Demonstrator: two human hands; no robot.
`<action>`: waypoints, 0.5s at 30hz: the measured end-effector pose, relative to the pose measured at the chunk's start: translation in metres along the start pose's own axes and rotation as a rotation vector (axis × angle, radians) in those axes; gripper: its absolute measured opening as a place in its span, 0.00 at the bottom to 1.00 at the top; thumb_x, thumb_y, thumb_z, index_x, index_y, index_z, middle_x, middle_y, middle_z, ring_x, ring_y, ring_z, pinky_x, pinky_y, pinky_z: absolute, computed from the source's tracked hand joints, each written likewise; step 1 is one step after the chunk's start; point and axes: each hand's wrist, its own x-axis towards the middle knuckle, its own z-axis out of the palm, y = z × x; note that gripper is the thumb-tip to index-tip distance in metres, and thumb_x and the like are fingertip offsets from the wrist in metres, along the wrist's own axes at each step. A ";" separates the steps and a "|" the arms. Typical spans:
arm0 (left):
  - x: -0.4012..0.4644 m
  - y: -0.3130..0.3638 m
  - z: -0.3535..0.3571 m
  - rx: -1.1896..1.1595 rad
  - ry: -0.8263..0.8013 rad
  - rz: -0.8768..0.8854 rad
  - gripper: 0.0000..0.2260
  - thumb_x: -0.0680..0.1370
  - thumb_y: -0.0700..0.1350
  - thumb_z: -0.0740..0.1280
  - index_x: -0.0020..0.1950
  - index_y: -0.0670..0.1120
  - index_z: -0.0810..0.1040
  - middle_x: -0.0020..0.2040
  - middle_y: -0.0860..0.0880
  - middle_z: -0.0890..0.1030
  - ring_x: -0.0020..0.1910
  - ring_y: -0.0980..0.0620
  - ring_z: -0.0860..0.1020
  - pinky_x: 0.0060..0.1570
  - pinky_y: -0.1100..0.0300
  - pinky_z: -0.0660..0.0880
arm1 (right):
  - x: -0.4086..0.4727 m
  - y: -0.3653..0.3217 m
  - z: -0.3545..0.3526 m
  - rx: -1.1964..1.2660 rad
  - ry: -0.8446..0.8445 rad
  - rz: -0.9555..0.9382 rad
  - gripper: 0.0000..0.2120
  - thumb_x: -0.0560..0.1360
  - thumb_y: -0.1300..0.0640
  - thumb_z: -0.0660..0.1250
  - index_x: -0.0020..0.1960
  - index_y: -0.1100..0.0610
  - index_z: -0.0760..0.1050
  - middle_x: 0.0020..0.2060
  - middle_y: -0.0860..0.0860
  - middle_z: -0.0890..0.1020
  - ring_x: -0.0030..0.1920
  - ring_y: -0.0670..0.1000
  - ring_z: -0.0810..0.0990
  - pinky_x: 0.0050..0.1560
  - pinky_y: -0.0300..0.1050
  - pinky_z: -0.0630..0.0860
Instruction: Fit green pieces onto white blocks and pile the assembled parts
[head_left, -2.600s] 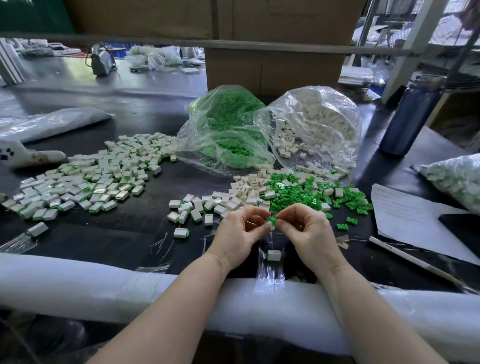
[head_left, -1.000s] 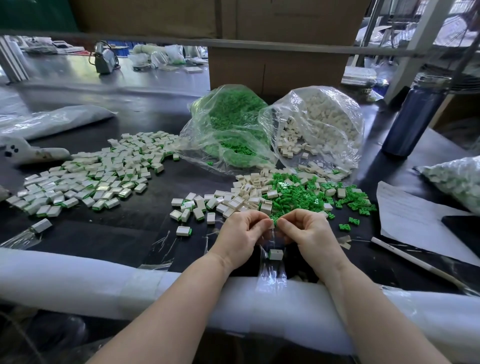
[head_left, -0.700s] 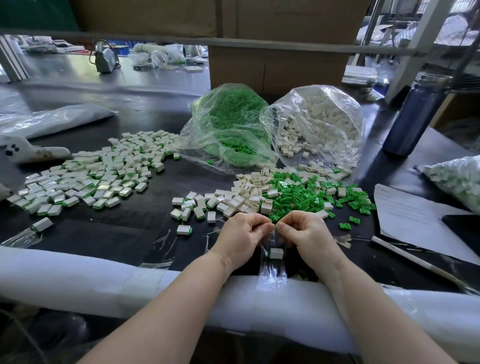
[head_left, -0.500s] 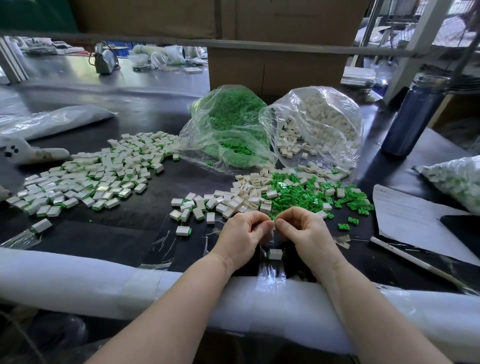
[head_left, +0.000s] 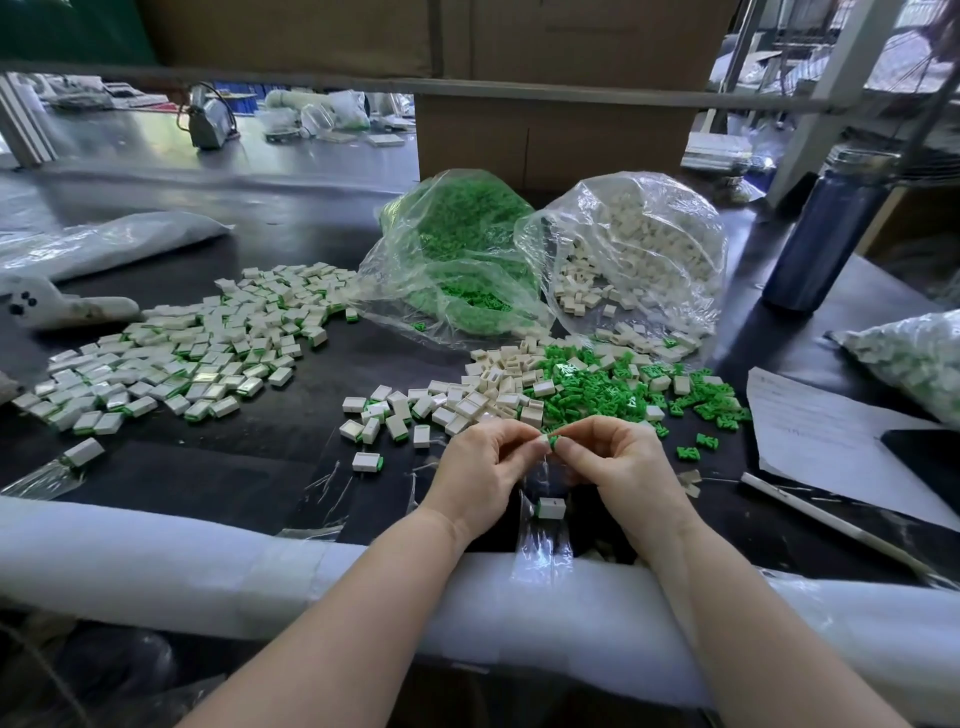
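My left hand (head_left: 480, 467) and my right hand (head_left: 618, 462) meet fingertip to fingertip above the table's near edge. Between them they pinch one small part: a white block with a green piece (head_left: 551, 441) at its right end. The block is mostly hidden by my fingers. Just beyond my hands lies a heap of loose white blocks (head_left: 483, 395) and loose green pieces (head_left: 597, 389). A wide pile of assembled parts (head_left: 176, 358) spreads over the left of the table. One assembled part (head_left: 550, 508) lies under my hands.
An open bag of green pieces (head_left: 457, 260) and an open bag of white blocks (head_left: 634, 249) sit behind the heap. A dark bottle (head_left: 821, 234) stands at right, with paper (head_left: 831, 436), a pen (head_left: 831, 525) and another bag (head_left: 914, 358). White foam padding (head_left: 208, 566) lines the near edge.
My hands stayed together at the same spot. The green piece's end now shows between my fingertips, where half a second ago my fingers covered it.
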 end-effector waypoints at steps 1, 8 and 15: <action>0.000 0.000 0.000 -0.030 -0.005 -0.020 0.05 0.75 0.42 0.68 0.49 0.44 0.81 0.40 0.55 0.78 0.41 0.61 0.75 0.45 0.74 0.71 | 0.000 0.000 0.000 -0.003 0.005 -0.003 0.06 0.72 0.66 0.70 0.38 0.58 0.80 0.28 0.48 0.82 0.30 0.44 0.79 0.33 0.35 0.77; 0.000 0.000 -0.002 -0.050 -0.079 -0.076 0.03 0.75 0.41 0.68 0.47 0.44 0.82 0.38 0.54 0.79 0.38 0.60 0.76 0.44 0.72 0.72 | 0.000 0.000 0.001 -0.070 0.005 0.005 0.07 0.72 0.66 0.70 0.36 0.59 0.78 0.25 0.48 0.79 0.28 0.43 0.77 0.31 0.34 0.75; -0.002 0.000 -0.003 0.002 -0.098 -0.072 0.04 0.75 0.41 0.69 0.48 0.43 0.83 0.39 0.52 0.81 0.42 0.55 0.79 0.50 0.61 0.75 | 0.000 -0.001 -0.001 -0.137 -0.049 0.041 0.08 0.72 0.65 0.69 0.35 0.58 0.78 0.27 0.52 0.79 0.28 0.46 0.75 0.31 0.36 0.74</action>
